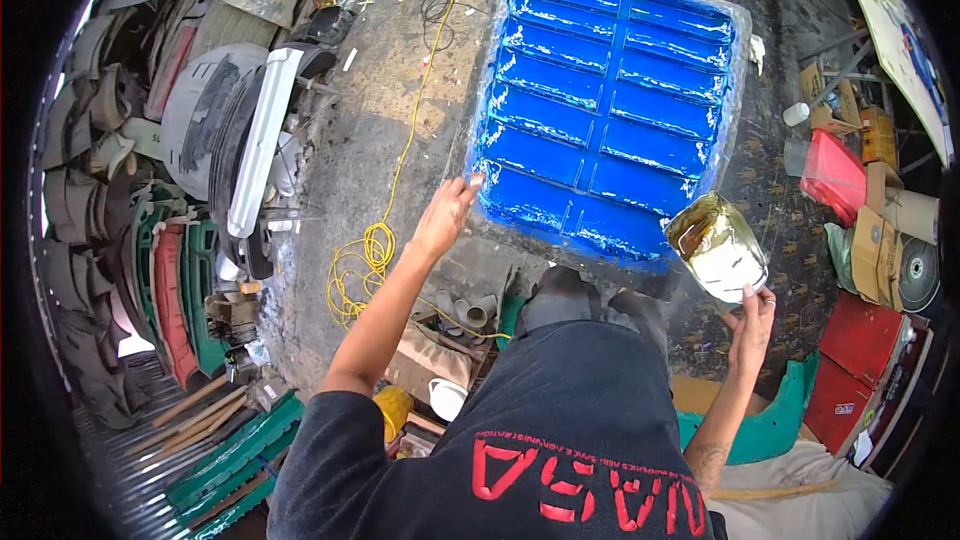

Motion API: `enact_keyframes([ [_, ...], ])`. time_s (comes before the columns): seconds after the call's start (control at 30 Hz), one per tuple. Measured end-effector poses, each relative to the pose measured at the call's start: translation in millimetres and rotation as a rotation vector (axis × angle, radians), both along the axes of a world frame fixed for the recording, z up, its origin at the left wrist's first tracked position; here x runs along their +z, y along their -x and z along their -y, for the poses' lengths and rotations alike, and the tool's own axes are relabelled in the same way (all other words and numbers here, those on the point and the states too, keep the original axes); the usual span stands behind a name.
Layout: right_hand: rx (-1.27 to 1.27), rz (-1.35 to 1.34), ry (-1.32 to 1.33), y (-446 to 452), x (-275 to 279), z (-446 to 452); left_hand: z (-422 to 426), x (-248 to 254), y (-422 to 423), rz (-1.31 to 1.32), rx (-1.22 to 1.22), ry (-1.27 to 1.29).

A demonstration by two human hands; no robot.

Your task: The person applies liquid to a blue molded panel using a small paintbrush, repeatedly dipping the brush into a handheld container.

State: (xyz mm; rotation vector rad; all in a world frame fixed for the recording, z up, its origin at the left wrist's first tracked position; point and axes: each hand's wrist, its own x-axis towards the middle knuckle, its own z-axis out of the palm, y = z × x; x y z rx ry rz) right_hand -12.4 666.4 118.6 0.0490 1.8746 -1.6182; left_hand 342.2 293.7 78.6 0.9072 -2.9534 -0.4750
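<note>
A large blue panel mould [645, 90] with two columns of ribbed, glossy sections and a rough grey rim lies in front of me. My left hand [445, 218] is closed at its lower left edge. A small pale tip shows at those fingers, but what they pinch is too small to name. In my right hand [752, 328] is a shallow, shiny container [718, 245], gripped by its near edge and tilted beside the mould's lower right corner. Its inside looks wet and yellowish, with white glare.
A tangled yellow cord [375, 245] runs along the floor at left. Stacked moulded parts [215, 110] and a long white strip [264, 145] line the left side. At right are a red box [855, 365], cardboard [872, 250] and a red plastic piece [833, 175].
</note>
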Motion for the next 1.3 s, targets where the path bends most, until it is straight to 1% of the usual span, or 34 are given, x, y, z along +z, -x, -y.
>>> enact_keyframes([
  [0.03,-0.007,-0.005,0.008,3,-1,-1,4,0,7,0.07,0.055,-0.023],
  [0.07,0.018,0.006,0.005,8,-7,-7,9,-17,3,0.07,0.03,0.018],
  [0.1,0.019,0.011,0.006,10,-7,-9,5,-25,-2,0.075,0.032,0.018],
  [0.17,0.056,-0.007,0.021,14,-5,-10,-5,-31,-13,0.026,-0.097,0.079],
  [0.23,0.062,0.001,0.016,20,-7,-13,-16,-24,-23,0.031,-0.122,0.075],
  [0.3,0.068,0.005,0.003,21,-8,-15,-22,-4,-24,-0.098,-0.056,-0.048],
  [0.33,0.063,-0.001,0.001,21,-8,-15,-22,3,-18,-0.184,0.019,0.04],
  [0.37,0.058,-0.008,-0.002,21,-8,-16,-19,-1,-15,-0.183,0.022,0.038],
  [0.43,0.059,-0.002,0.002,23,-10,-17,-14,-16,-8,-0.374,0.491,-0.102],
  [0.47,0.057,0.003,0.006,22,-10,-18,-14,-25,-1,-0.49,0.668,-0.157],
  [0.5,0.059,0.001,0.002,21,-9,-18,-11,-39,0,-0.491,0.67,-0.16],
  [0.57,0.055,-0.012,-0.002,20,-5,-17,-6,-66,1,-0.854,0.974,-0.663],
  [0.63,0.046,-0.012,0.005,17,-2,-15,-5,-78,2,-0.853,1.017,-0.676],
  [0.7,0.041,-0.01,0.009,13,2,-13,-5,-82,-1,-0.689,1.057,-0.567],
  [0.73,0.036,-0.005,0.016,12,4,-11,-2,-79,-4,-0.617,1.023,-0.401],
  [0.77,0.03,0.001,0.026,11,5,-9,0,-75,-5,-0.618,1.023,-0.402],
  [0.8,0.029,0.002,0.027,10,6,-7,-1,-48,2,-0.567,0.852,-0.143],
  [0.83,0.015,0.007,0.036,8,6,-6,-2,-32,5,-0.507,0.673,0.11],
  [0.87,0.001,0.011,0.044,6,7,-5,2,-33,4,-0.556,0.467,0.137],
  [0.9,0.0,0.01,0.043,5,6,-5,1,-34,4,-0.557,0.466,0.136],
  [0.97,0.012,-0.01,0.01,3,6,-4,-6,-38,10,-0.383,0.277,-0.001],
  [1.0,0.007,-0.011,0.012,2,6,-4,-9,-38,16,-0.384,0.272,-0.001],
  [1.1,-0.012,0.004,-0.001,-2,5,-4,-20,-41,32,-0.344,0.026,-0.202],
  [1.23,-0.016,0.003,-0.021,-6,3,-5,-18,-58,42,-0.353,-0.02,-0.238],
  [1.3,-0.019,-0.002,-0.034,-7,5,-4,-5,-70,28,-0.299,-0.007,-0.14],
])
